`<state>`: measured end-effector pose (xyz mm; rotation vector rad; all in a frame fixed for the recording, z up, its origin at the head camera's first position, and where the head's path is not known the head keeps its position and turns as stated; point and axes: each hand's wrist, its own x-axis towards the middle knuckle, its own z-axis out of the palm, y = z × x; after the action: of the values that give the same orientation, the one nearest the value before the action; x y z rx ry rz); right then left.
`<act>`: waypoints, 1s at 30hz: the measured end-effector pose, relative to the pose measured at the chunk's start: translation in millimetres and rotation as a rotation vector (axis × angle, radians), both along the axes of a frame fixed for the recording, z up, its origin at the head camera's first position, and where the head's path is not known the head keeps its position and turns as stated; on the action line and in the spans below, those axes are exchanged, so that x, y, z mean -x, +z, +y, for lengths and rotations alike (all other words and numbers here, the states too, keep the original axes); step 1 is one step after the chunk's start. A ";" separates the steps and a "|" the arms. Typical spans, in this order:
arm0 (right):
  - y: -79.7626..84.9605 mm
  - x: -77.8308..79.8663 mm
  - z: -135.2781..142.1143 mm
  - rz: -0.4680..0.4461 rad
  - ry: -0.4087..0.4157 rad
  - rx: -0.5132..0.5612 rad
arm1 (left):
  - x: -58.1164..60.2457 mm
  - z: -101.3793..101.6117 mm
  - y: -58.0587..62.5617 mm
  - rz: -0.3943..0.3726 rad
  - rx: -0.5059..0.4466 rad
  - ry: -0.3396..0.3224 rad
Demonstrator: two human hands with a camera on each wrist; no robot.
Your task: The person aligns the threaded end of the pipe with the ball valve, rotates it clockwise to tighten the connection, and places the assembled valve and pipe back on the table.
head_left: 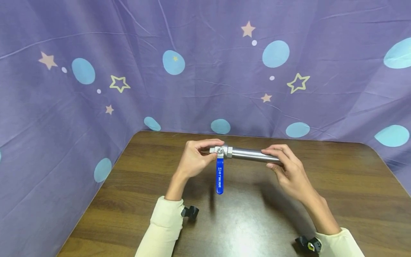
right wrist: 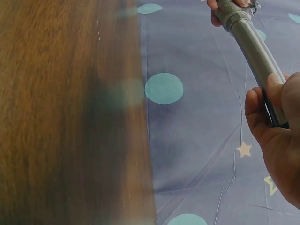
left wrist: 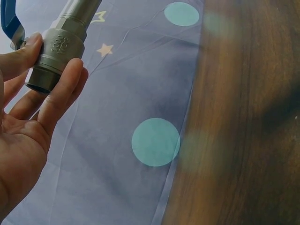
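A steel ball valve (head_left: 229, 151) with a blue lever handle (head_left: 219, 176) is joined to a smooth metal pipe (head_left: 247, 154), held up above the table. My left hand (head_left: 194, 160) pinches the valve body between thumb and fingers. In the left wrist view the open end of the valve (left wrist: 43, 77) shows below the fingers. The lever hangs toward me, crosswise to the pipe. At the pipe's right end my right hand (head_left: 290, 169) grips it with thumb and fingers. The right wrist view shows the pipe (right wrist: 258, 54) slanting up to the valve.
The brown wooden table (head_left: 144, 185) lies below both hands, with a bright reflection near its front. A purple curtain (head_left: 205, 96) with stars and blue dots hangs behind and to the left. Small black devices (head_left: 190, 212) sit at both wrists.
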<state>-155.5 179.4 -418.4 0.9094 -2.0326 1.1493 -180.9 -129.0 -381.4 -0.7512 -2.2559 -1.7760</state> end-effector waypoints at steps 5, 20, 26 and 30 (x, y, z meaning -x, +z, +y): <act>1.0 0.0 0.7 -0.002 -0.003 -0.002 | -0.1 -0.5 0.1 0.010 0.003 0.003; 2.3 -2.7 4.4 -0.071 -0.033 -0.064 | -0.1 -0.9 0.6 -0.023 -0.008 -0.004; 0.7 -3.3 5.2 -0.091 -0.036 -0.080 | -0.6 -1.5 0.7 -0.029 -0.007 -0.002; 0.5 -3.4 4.8 -0.079 -0.028 -0.077 | -0.7 -1.4 -0.1 -0.027 -0.005 -0.004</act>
<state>-152.1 184.2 -418.0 0.8826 -2.1596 1.1138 -180.2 -130.3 -381.5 -0.7363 -2.2672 -1.8040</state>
